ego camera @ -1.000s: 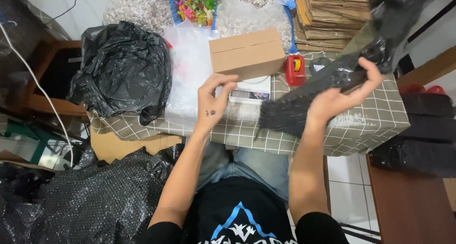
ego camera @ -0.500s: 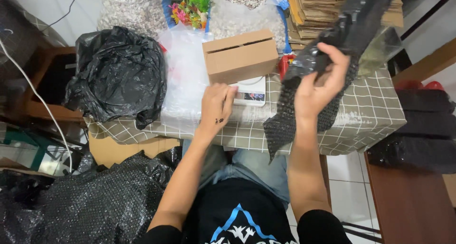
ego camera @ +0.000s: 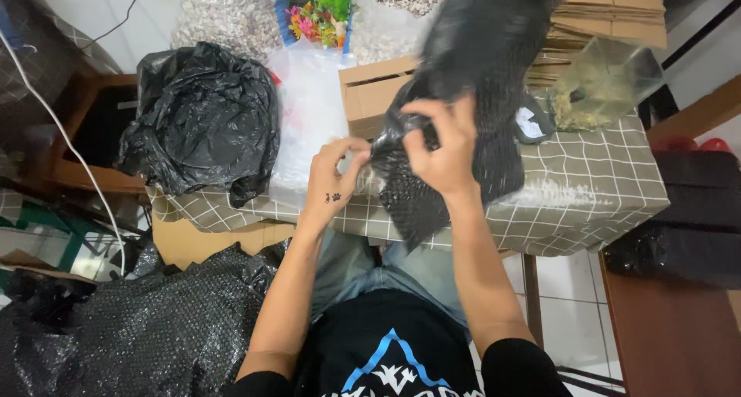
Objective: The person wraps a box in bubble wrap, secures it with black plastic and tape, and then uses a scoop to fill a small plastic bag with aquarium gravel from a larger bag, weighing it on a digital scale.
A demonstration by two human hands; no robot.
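Note:
A sheet of black bubble wrap [ego camera: 482, 72] hangs over the middle of the table, blurred at its top. My right hand [ego camera: 441, 146] grips its lower part, fingers closed on the wrap. My left hand [ego camera: 336, 182] pinches the wrap's left edge, beside something small and pale that I cannot make out. A brown cardboard box [ego camera: 372, 96] lies just behind both hands, partly hidden by the wrap. The table [ego camera: 587, 192] has a grey-green checked cloth.
A crumpled black plastic bag [ego camera: 197, 119] sits on the table's left, clear plastic [ego camera: 309, 111] beside it. Flat cartons [ego camera: 614, 11] and a clear container [ego camera: 606, 84] stand at back right. More black bubble wrap [ego camera: 131, 327] lies on the floor at left.
My right hand has brought the black bubble wrap from the right to the table's middle, in front of the box. My left hand has lifted from the table and now pinches its edge.

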